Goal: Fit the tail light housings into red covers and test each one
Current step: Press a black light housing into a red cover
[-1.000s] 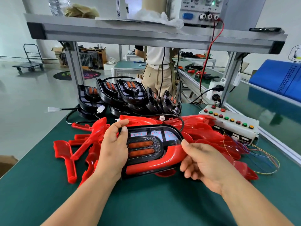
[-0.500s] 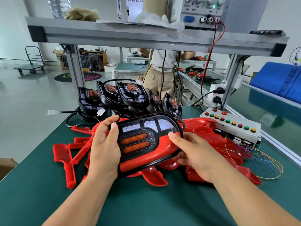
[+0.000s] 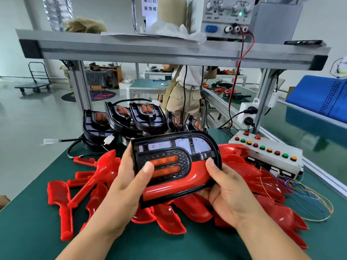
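A black tail light housing (image 3: 169, 156), seated in a glossy red cover (image 3: 187, 182), is held face-up above a green bench mat (image 3: 28, 231), clear of the surface. Its long axis runs left to right across the person's body, with the squared end on the left and the rounded end tipped up and away to the right.

The left hand (image 3: 129, 181) clasps the squared end, thumb pressed on the upper orange lens and fingers wrapped behind. The right hand (image 3: 227, 186) cups the lower right corner, thumb on the seam where red meets black and fingers curled beneath. Neither hand is free.

The cover looks fully home along the lower edge, so fitting appears finished and testing seems next. That move turns on one relation: the button box (image 3: 266, 152), with its row of red, green and amber buttons, lies to the right and beyond the unit, just past its rounded end and nearer the right hand. The housing's lead and plug are hidden behind it, so which hand must let go cannot be told, nor whether the lamps are lit.

Loose red covers (image 3: 107, 166) sprawl directly beneath. Unfitted black housings (image 3: 142, 117) are stacked further back on the bench. Coloured wires (image 3: 309, 194) trail from the box, and a power supply (image 3: 227, 15) shows a green lamp on the shelf above.
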